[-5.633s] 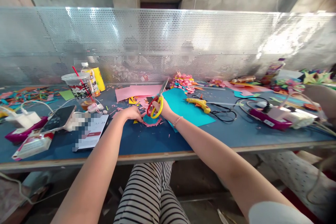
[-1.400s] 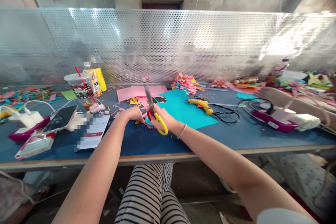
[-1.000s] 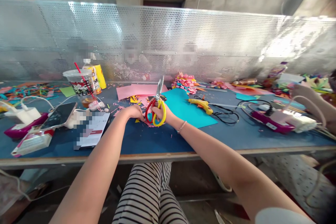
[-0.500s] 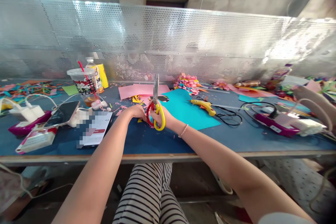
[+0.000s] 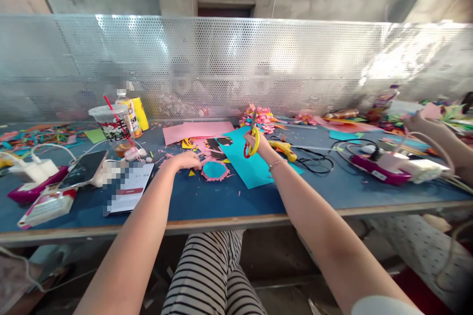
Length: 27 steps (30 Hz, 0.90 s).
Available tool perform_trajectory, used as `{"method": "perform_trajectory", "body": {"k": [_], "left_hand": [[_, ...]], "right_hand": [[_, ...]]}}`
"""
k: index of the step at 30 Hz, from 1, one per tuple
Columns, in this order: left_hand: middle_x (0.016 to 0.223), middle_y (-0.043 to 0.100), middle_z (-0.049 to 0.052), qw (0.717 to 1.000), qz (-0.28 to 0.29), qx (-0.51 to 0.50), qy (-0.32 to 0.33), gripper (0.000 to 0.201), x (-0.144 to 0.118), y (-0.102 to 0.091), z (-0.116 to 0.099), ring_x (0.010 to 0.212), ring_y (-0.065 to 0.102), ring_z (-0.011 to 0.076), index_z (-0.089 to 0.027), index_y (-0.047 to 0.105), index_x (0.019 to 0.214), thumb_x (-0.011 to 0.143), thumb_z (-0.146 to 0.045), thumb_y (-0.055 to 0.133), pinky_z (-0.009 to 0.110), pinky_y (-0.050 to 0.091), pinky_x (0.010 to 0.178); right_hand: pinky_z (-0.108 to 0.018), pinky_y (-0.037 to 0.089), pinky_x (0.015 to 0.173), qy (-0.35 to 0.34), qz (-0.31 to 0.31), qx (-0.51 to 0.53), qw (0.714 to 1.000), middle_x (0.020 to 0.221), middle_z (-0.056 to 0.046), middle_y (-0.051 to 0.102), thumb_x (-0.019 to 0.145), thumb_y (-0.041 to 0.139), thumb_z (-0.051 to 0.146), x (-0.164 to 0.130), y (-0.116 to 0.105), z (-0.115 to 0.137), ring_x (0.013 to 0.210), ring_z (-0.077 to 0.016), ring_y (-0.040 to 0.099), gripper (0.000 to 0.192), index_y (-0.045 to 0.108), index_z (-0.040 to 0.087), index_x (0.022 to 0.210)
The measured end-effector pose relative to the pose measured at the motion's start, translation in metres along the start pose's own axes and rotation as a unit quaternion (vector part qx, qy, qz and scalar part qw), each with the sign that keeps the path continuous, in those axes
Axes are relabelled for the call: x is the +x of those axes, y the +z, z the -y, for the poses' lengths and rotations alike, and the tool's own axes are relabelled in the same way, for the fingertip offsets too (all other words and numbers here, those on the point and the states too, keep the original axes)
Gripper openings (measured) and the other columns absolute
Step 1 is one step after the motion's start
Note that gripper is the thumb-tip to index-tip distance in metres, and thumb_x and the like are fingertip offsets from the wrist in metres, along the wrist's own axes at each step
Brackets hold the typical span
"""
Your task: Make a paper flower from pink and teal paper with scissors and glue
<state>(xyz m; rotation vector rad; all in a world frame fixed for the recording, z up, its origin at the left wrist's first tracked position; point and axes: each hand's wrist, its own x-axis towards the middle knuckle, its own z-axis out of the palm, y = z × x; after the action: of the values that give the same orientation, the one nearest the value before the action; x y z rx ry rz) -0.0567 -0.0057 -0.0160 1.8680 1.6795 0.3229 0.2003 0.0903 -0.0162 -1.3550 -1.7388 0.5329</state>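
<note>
My right hand (image 5: 260,142) grips a pair of scissors (image 5: 253,139) by the red and yellow handles, blades pointing up, above a blue sheet of paper (image 5: 248,165). Low over the table, my left hand (image 5: 186,161) has its fingers stretched to the right and holds nothing that I can see. Just right of its fingertips lies a round blue paper piece (image 5: 215,170) with a ragged pink edge. Behind that hand are pink scraps and a pink sheet (image 5: 195,130). A fluffy pink and yellow paper bundle (image 5: 258,115) sits beyond the scissors.
A yellow glue gun (image 5: 284,150) with a black cord lies right of the blue sheet. On the left are a plastic cup (image 5: 113,125), a phone (image 5: 84,170), a tablet (image 5: 131,192) and a power strip (image 5: 37,184). Another person's hand (image 5: 424,120) is at the far right.
My right hand has moved right and away with the scissors, off the spot beside my left hand. The round blue piece with the pink edge now lies uncovered on the table.
</note>
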Motion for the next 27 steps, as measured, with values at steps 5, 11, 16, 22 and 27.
{"method": "perform_trajectory", "body": {"k": [5,11,16,22,27], "left_hand": [[0.058,0.055,0.002,0.995,-0.096,-0.006,0.028,0.024,0.000,0.006,-0.007,0.060,0.050,0.0155,-0.017,0.054,0.051,0.062,-0.039,0.053,0.025,0.033,0.054],[0.056,0.057,0.000,0.998,-0.062,-0.008,0.013,0.018,-0.003,0.011,-0.012,0.059,0.051,0.0149,-0.017,0.058,0.053,0.051,-0.033,0.065,0.025,0.034,0.054],[0.056,0.058,0.000,0.989,-0.104,-0.103,0.029,0.010,-0.004,0.010,-0.014,0.061,0.052,0.0145,-0.016,0.062,0.055,0.052,-0.024,0.065,0.025,0.037,0.059],[0.055,0.056,-0.001,0.944,-0.157,-0.282,0.072,0.016,-0.002,0.012,-0.017,0.052,0.050,0.0104,-0.014,0.057,0.063,0.057,-0.025,0.067,0.024,0.039,0.054],[0.061,0.057,0.000,0.914,-0.248,-0.300,0.115,0.019,0.010,0.014,-0.013,0.055,0.054,0.0113,-0.014,0.057,0.070,0.062,-0.030,0.065,0.026,0.044,0.057]], "right_hand": [[-0.024,0.035,0.051,0.020,0.057,-0.132,0.989,0.070,-0.002,0.054,0.070,0.060,0.038,-0.008,-0.005,-0.004,0.058,-0.0140,0.050,0.032,0.046,0.016,0.089],[-0.030,0.039,0.062,-0.033,0.115,-0.304,0.945,0.086,-0.016,0.060,0.072,0.059,0.033,-0.019,0.003,-0.003,0.081,-0.0272,0.058,0.036,0.053,0.011,0.099],[-0.033,0.040,0.073,-0.103,0.027,-0.266,0.958,0.091,-0.015,0.060,0.073,0.059,0.027,-0.023,0.014,0.006,0.087,-0.0259,0.056,0.022,0.060,0.014,0.091],[-0.024,0.043,0.062,-0.144,0.200,0.068,0.967,0.074,-0.002,0.058,0.078,0.052,0.045,-0.041,0.028,0.034,0.069,-0.0131,0.054,0.031,0.059,0.015,0.083],[-0.023,0.047,0.055,-0.043,0.303,0.206,0.930,0.066,0.003,0.053,0.061,0.071,0.037,-0.050,0.033,0.039,0.061,-0.0102,0.054,0.033,0.049,0.016,0.074]]}}
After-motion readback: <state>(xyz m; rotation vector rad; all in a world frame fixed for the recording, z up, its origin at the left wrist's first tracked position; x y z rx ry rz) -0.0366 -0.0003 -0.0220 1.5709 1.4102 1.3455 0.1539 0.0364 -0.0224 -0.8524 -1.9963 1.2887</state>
